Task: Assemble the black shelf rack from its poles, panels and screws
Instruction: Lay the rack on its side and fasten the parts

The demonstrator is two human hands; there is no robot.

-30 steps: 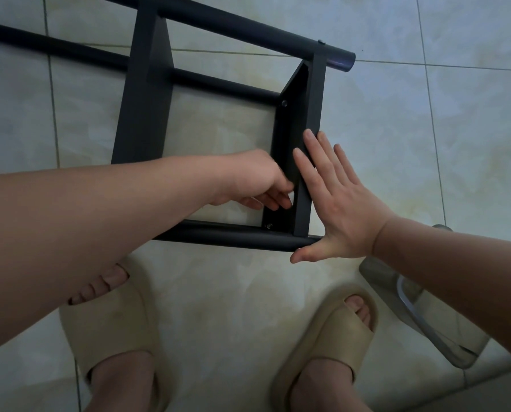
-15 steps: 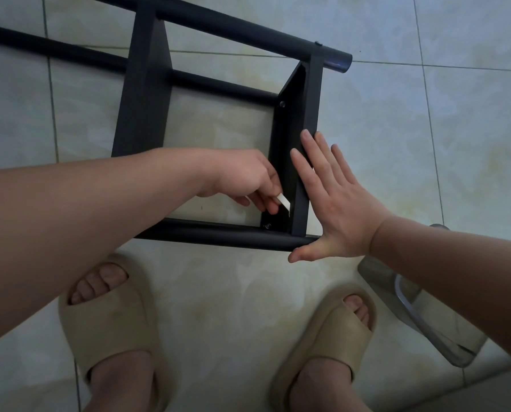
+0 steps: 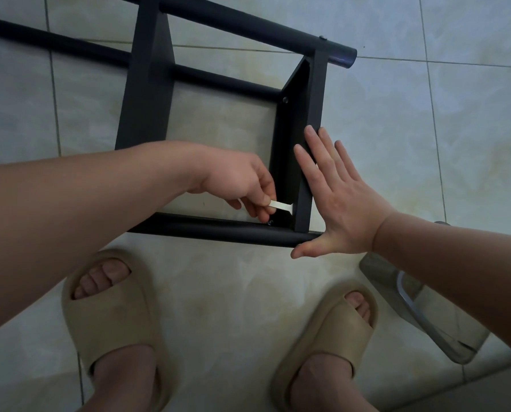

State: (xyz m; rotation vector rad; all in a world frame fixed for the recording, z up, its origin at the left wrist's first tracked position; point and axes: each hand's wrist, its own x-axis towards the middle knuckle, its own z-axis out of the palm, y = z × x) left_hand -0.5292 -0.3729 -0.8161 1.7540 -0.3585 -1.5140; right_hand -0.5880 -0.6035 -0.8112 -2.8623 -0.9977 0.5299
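The black shelf rack [image 3: 147,93] lies on its side on the tiled floor, with poles and two panels joined. My left hand [image 3: 242,185] reaches inside the frame and pinches a small flat white tool [image 3: 281,206], its tip against the inner face of the end panel [image 3: 303,120], just above a screw [image 3: 269,223] by the near pole [image 3: 218,230]. My right hand [image 3: 337,197] lies flat with straight fingers against the outer side of that end panel, thumb beside the near pole's end. Another screw [image 3: 285,99] shows at the panel's far corner.
My two feet in beige slippers [image 3: 111,310] [image 3: 328,340] stand just below the rack. A clear plastic container [image 3: 420,307] lies on the floor at the right, partly under my right forearm. Pale floor tiles surround everything.
My left hand has drawn back a little and turned, so the white tool now shows between its fingers. My right hand has stayed pressed on the panel.
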